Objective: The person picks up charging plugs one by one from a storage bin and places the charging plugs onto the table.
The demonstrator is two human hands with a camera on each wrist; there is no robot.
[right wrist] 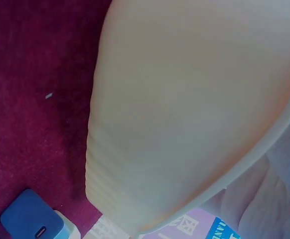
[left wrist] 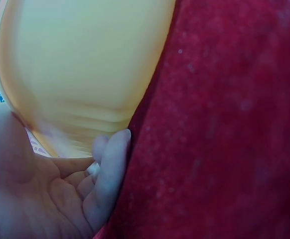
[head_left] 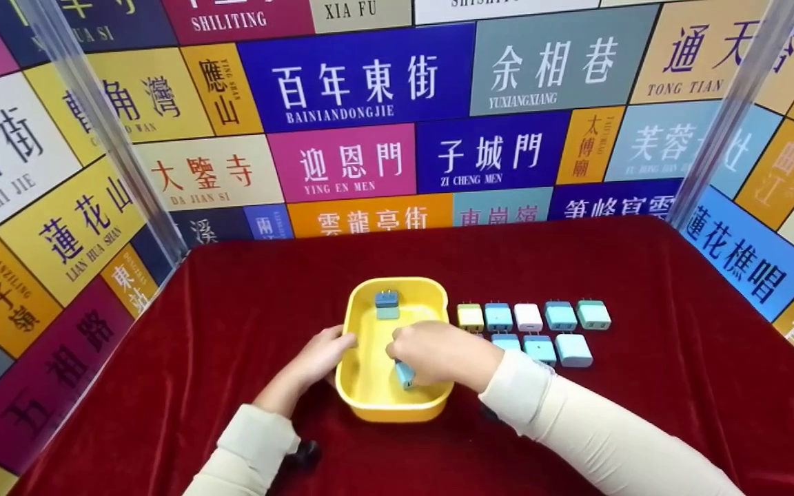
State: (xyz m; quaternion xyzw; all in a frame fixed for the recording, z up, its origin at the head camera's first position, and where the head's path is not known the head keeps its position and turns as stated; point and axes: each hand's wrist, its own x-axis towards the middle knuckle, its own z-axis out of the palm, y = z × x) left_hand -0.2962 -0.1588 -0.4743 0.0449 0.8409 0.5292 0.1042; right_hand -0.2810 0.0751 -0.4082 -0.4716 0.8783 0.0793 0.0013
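Note:
A yellow plastic tub stands on the red cloth in the head view. My left hand grips its left side, thumb over the rim and fingers against the outer wall; the left wrist view shows those curled fingers by the wall. Down inside the tub, my right hand holds a light blue plug charger, partly hidden by the fingers. A darker blue charger, prongs up, stands at the tub's far end. In the right wrist view the tub's wall covers most of the right hand.
Right of the tub, several chargers stand in two rows, among them a yellow one, a white one, a green one and a pale blue one. My right forearm partly covers the nearer row. Sign-printed panels rise behind the red cloth.

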